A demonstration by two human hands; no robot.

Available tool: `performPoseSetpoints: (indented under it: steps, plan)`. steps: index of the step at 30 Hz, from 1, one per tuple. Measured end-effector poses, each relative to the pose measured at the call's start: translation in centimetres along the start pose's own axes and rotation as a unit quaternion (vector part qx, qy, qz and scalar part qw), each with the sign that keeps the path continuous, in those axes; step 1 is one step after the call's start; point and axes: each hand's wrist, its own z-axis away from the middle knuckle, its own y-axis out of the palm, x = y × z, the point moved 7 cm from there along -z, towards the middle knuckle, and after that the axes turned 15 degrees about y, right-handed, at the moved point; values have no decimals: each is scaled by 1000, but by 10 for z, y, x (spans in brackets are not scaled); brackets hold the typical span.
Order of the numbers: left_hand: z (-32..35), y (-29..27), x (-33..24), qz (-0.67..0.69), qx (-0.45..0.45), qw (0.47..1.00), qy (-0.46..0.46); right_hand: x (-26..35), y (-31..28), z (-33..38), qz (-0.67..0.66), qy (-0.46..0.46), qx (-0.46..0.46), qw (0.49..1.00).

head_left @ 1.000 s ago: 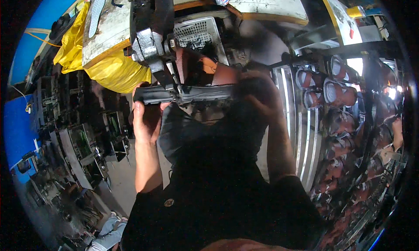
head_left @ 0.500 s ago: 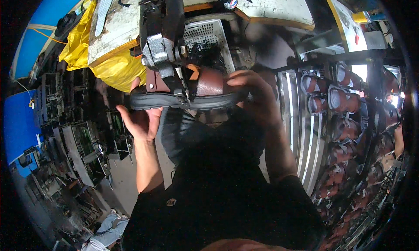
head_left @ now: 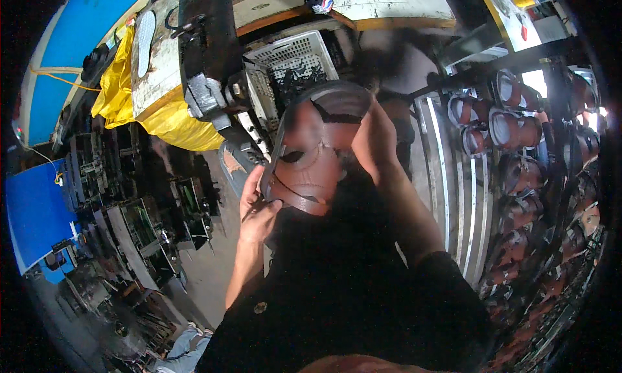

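Note:
A brown leather sandal (head_left: 310,175) with a dark sole is tilted up in front of my body, its straps facing me. My left hand (head_left: 256,212) is closed on its lower left edge, thumb over the strap. At the sandal's upper right end my right hand (head_left: 377,139) grips it; some of those fingers are hidden behind it. Just left of the sandal stands a dark metal machine arm (head_left: 208,95) with a narrow foot, apart from it.
Behind the sandal sits a white plastic basket (head_left: 322,47) of black scraps. A yellow sheet (head_left: 181,128) hangs below the worktable (head_left: 162,68) at left. Racks hold several brown sandals (head_left: 515,129) at right. Metal machinery (head_left: 133,227) stands at left.
The sandal has come away from the machine arm and turned from side-on to straps facing me. My left hand has moved right and nearer, keeping its hold with the right.

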Motion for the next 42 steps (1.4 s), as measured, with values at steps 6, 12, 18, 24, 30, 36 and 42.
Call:
performPoseSetpoints:
  steps: [6,12,18,24,30,36,42]
  plan:
    - [5,16,3,17,29,999,9,26,11,21,-12,-15,-30,999]
    - [12,28,-2,-11,32,999,-2,32,-3,23,-19,-33,-93,995]
    - [12,36,-8,-14,48,999,17,33,-14,27,1,-63,-144,988]
    - [8,44,-7,2,58,998,11,32,-33,20,-8,-70,-152,986]
    - [9,47,-8,4,76,997,7,30,-35,19,-15,-49,-128,990]
    - [8,43,-7,-5,81,997,9,31,-38,17,5,-55,-134,989]
    - [9,42,-7,-9,79,997,19,30,-32,25,23,-41,-192,980]
